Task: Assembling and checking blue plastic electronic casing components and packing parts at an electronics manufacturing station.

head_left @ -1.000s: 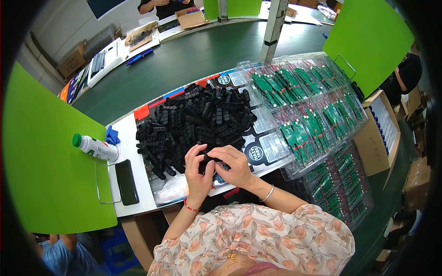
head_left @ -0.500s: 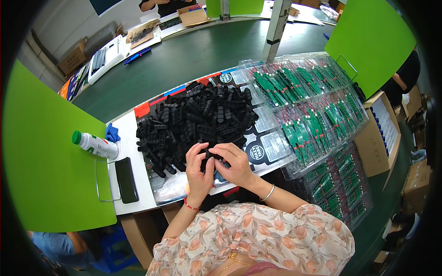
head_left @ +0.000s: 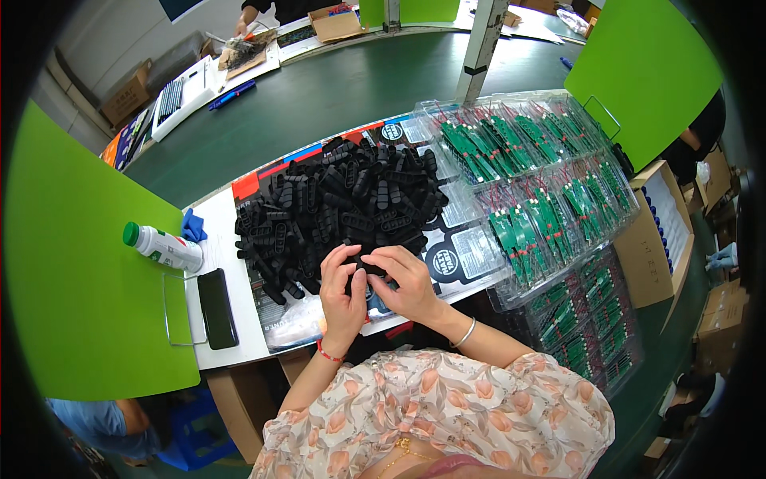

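Note:
A small black piece [head_left: 369,269] is pinched between my two hands at the near edge of the heap. My left hand [head_left: 342,294] grips it from the left with curled fingers and a raised thumb. From the other side, my right hand [head_left: 408,285] closes on it with thumb and fingers. The fingers cover most of the piece, so its shape is hard to make out. Just beyond my hands lies a large heap of black ribbed plastic parts [head_left: 335,207]. A clear plastic bag [head_left: 299,323] lies beside my left hand.
Clear trays [head_left: 527,172] of green circuit boards with red wires stand to the right, more trays below them. On the left are a phone [head_left: 218,309], a white bottle [head_left: 169,247] and a blue cloth [head_left: 193,227]. Green partitions [head_left: 88,263] flank the bench; a carton [head_left: 650,263] stands right.
My left thumb and fingers have shifted slightly around the black piece; my right hand has barely moved. Across the bench, a person's hand now reaches over to the brown cardboard with dark bits.

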A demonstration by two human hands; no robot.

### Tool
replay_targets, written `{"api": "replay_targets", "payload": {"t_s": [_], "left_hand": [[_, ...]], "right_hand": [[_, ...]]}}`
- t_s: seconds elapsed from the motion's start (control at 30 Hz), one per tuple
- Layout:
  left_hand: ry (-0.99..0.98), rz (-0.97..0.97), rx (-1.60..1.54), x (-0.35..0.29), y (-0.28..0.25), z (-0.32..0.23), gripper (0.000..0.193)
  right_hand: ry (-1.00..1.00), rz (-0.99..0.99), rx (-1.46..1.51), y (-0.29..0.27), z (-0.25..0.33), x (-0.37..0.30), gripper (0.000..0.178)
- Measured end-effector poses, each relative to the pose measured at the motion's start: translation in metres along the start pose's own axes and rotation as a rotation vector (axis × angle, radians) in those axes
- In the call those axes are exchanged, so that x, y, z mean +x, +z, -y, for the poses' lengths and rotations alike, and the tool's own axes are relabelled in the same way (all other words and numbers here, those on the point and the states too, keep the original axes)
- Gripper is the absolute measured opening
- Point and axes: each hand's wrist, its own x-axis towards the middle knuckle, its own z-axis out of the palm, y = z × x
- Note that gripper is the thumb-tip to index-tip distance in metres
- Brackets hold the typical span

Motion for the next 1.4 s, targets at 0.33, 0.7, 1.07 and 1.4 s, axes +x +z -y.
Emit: {"api": "replay_targets", "payload": {"t_s": [0.33, 0.7, 1.07, 1.4], "left_hand": [[0.02, 0.013, 0.009, 0.0008, -0.0001, 0.001, 0.009], [0.008, 0.009, 0.027, 0.0013, 0.0016, -0.0024, 0.015], [0.019, 0.011, 0.019, -0.001, 0.0011, 0.003, 0.01], [-0.01, 0.014, -0.026, -0.0006, 0.0003, 0.0009, 0.007]], "right_hand": [[0.014, 0.011, -0.008, -0.001, -0.0005, -0.0005, 0.036], [0.021, 0.025, -0.037, -0.0013, -0.0003, -0.0021, 0.037], [-0.041, 0.0, -0.02, 0.0004, -0.0023, 0.0003, 0.036], [-0.003, 0.022, -0.009, -0.0023, 0.0014, 0.001, 0.036]]}}
